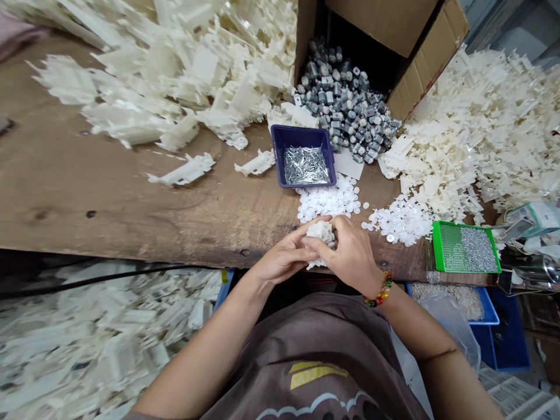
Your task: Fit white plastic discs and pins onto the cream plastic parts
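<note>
"Off-white plastic piece [321,232], knobbly all over. Where have you got it?"

"On my feed it sits between my left grip [286,254] and my right grip [353,248], over the near edge of the worktop [210,216], just short of the white discs [328,201]. Whether it rests on the wood, I can't tell."

"And each grip?"

"Both are grasping it. The left cups it from one side, thumb laid across; the right curls over from the other, thumb pressed in front. Fingers hide much of the shape."

"How would it handle?"

"I'd judge it light and stiff, fairly smooth, so it could skid under dry skin. Thin edges might snap if I squeezed there."

"Where would you hold, then?"

"Around the bulkier middle, thumbs facing me, fingers behind, pressure even from both sides. I'd spare the ragged lower edge poking out below the thumbs."
</note>
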Demonstrator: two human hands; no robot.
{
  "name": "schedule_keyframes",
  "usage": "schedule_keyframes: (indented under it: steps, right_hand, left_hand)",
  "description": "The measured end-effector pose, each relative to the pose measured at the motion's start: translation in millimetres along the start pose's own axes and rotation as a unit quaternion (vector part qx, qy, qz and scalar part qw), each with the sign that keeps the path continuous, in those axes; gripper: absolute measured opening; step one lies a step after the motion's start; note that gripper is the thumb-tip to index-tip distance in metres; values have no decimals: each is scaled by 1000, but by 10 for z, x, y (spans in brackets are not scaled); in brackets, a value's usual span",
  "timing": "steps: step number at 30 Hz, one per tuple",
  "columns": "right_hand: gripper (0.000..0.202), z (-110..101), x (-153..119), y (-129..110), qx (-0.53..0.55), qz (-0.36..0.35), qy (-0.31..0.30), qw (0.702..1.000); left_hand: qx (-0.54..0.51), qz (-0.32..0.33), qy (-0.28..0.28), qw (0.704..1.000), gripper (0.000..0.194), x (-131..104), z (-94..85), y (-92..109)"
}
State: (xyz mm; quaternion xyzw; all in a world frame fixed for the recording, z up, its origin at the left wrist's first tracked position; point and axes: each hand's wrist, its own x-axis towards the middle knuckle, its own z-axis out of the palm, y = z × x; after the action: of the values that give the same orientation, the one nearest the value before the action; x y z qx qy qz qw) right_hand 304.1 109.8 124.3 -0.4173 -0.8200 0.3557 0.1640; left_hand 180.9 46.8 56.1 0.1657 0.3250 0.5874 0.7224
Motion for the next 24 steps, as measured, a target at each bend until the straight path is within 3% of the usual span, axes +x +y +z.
schedule_keyframes:
  steps: [4,10,17,21,24]
  right_hand:
    - [24,111,0,-80,-85,-14,67,994]
    - [29,131,6,-32,-107,-38,10,994]
    - [27,109,22,81,-31,-12,31,999]
    - [21,0,51,126,-36,-53,-1,998]
    - [15,-61,48,148,-48,-125,-11,991]
  left_hand:
    - [-8,21,19,1000,63,5,-17,-11]
    - [-38,60,60,996,61,10,-23,20]
    - [-16,86,63,994,49,-5,97,41]
    - [-14,85,66,994,43,11,53,67]
    - [1,85,60,995,45,-7,54,105]
